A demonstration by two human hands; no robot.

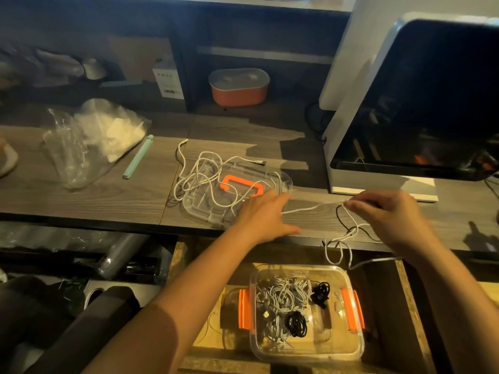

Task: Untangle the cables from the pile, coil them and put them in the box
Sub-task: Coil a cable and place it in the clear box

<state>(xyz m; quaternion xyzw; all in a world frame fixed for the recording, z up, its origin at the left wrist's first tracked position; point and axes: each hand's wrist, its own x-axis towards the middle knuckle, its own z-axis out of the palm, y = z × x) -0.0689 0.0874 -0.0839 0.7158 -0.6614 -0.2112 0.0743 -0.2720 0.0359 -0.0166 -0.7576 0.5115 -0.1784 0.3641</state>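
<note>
Step in hand: untangling. One white cable [310, 208] is being drawn out of the pile [199, 174]; coiling is not yet begun.
Right hand [388, 211]: thumb and fingertips [351, 203] closed in a pinch on the white cable, the other fingers curled loosely behind.
Left hand [263, 215]: fingers straight and spread, palm down at the near corner of the clear lid [286, 182]. The cable emerges from under it beside the thumb; whether it pins the cable I cannot tell.
Cable position: stretched between the two hands, just above the desk [108, 201].
Long axis: left to right, rising slightly toward the right fingertips. Beyond the pinch it drops in loose loops below those fingers, over the desk edge.
Snag: a black cable [340, 221] loops through the white one just under the right fingertips.
Pile: slack white loops on the lid, beyond the left fingertips.
Box [334, 344]: open, below both wrists, already holding coiled cables.
Next move (judgement): separate the black strand from the white loops, then pull the white length clear of the pile before winding.
Risk (judgement): a hard pull could drag the lid or tighten the crossing.
</note>
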